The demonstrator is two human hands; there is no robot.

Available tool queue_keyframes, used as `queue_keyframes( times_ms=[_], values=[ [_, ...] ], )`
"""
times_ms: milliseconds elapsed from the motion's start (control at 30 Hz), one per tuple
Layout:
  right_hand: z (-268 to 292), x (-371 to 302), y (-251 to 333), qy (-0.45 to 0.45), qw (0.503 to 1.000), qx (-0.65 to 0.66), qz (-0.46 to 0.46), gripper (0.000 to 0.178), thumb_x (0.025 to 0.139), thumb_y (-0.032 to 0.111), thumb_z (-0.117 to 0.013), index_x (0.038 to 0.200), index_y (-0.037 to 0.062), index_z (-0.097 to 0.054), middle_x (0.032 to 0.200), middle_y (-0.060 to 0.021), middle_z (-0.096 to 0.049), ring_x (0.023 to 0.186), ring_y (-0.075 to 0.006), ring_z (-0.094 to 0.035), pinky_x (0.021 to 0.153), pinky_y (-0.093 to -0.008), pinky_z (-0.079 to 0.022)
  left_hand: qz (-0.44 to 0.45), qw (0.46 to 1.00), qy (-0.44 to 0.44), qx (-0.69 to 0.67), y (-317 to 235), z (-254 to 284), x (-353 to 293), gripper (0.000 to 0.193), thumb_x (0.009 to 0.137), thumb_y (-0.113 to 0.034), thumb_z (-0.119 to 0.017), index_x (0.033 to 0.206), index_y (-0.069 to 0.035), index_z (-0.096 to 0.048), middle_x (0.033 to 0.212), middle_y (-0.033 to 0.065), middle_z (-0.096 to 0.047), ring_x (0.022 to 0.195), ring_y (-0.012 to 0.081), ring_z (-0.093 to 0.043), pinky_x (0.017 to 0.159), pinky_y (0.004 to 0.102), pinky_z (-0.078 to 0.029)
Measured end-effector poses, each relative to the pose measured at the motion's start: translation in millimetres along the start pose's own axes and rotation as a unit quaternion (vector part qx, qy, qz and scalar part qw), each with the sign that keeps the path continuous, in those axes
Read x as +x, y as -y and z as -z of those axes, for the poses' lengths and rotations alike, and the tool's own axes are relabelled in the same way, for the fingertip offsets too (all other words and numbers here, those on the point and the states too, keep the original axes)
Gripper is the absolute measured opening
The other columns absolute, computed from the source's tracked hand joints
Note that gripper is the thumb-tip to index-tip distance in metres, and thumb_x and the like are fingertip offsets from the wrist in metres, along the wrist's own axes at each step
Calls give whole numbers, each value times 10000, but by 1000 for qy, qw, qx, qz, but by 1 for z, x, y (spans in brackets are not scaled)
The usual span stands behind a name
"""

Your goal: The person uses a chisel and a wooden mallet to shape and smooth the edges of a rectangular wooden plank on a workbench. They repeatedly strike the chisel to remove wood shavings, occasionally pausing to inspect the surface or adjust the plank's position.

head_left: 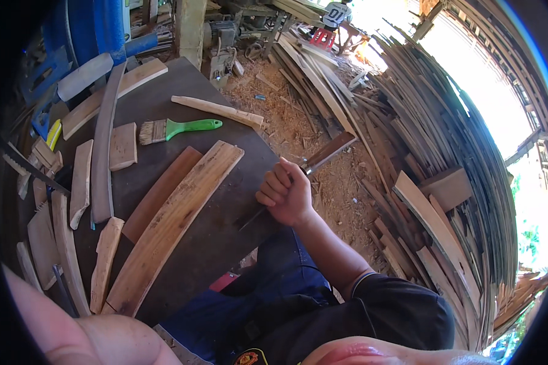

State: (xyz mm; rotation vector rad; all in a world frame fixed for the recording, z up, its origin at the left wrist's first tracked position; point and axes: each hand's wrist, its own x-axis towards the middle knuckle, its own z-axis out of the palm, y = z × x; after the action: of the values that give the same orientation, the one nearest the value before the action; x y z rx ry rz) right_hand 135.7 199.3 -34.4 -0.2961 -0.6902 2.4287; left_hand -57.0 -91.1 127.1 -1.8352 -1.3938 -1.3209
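Observation:
My right hand (284, 191) is closed around a wood-handled chisel (330, 153) at the right edge of the dark table. Its handle and metal collar stick out past the thumb side, and a thin dark blade slants over the tabletop from the little-finger side. At the lower left, very near the camera, is my left hand (103, 340), cut off by the view; its fingers are hidden. Just beyond it lies a long curved wooden plank (179, 225), beside a reddish-brown board (163, 193). A green-handled paintbrush (179, 128) rests farther back.
Several wood pieces cover the left of the dark table (225, 243), among them a long narrow strip (108, 146) and a small block (123, 146). A handsaw (33, 170) lies at far left. Stacked timber (432, 152) lines the right; shavings cover the floor. Another person (336, 15) is far behind.

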Motion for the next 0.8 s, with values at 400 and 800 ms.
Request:
queue_keyframes(
  times_ms=[400,800],
  values=[
    [-6,-8,2,-8,1000,-14,-4,513,1058,363,-390,591,165,-317,511,23,-238,434,-128,-226,453,-305,-257,44,998,35,39,19,13,-20,408,982,-301,-502,1334,-97,-470,1196,95,-518,1184,288,-486,1004,422,-443],
    [-23,-17,-4,-83,996,-34,17,467,1059,337,-401,629,167,-342,505,33,-244,417,-112,-204,447,-298,-290,82,992,9,92,17,23,-33,399,997,-322,-475,1338,-115,-456,1192,84,-506,1196,289,-471,1010,428,-439]
  ],
)
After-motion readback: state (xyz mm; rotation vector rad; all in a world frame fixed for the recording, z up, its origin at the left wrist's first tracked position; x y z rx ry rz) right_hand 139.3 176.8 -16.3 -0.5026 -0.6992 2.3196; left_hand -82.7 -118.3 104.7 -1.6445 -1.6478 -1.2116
